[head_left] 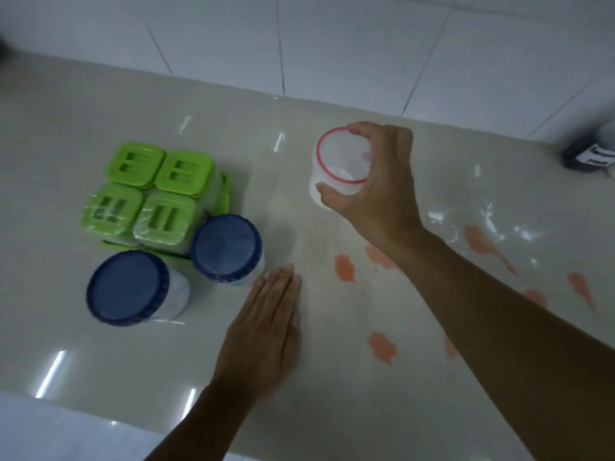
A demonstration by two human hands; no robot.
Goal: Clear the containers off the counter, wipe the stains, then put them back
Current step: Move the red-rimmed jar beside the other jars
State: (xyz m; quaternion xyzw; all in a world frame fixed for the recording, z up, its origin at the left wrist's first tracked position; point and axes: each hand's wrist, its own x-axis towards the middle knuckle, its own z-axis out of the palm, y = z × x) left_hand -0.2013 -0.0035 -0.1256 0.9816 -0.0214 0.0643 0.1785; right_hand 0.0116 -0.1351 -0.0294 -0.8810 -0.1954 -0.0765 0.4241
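My right hand (pixel 376 184) grips a clear container with a red rim (pixel 336 161) from above, over the middle back of the glossy counter (pixel 66 128). My left hand (pixel 266 324) lies flat on the counter, fingers together, holding nothing, just right of a blue-lidded jar (pixel 226 247). A second blue-lidded jar (pixel 128 287) stands to its left. Behind them sit several green-lidded containers (pixel 149 194) in a green tray. Orange-pink stains (pixel 344 267) spot the counter on the right, partly hidden under my right forearm.
A white tiled wall (pixel 332 44) runs along the back of the counter. A dark jar with a white label (pixel 589 154) stands at the far right edge. The counter's front edge crosses the bottom left.
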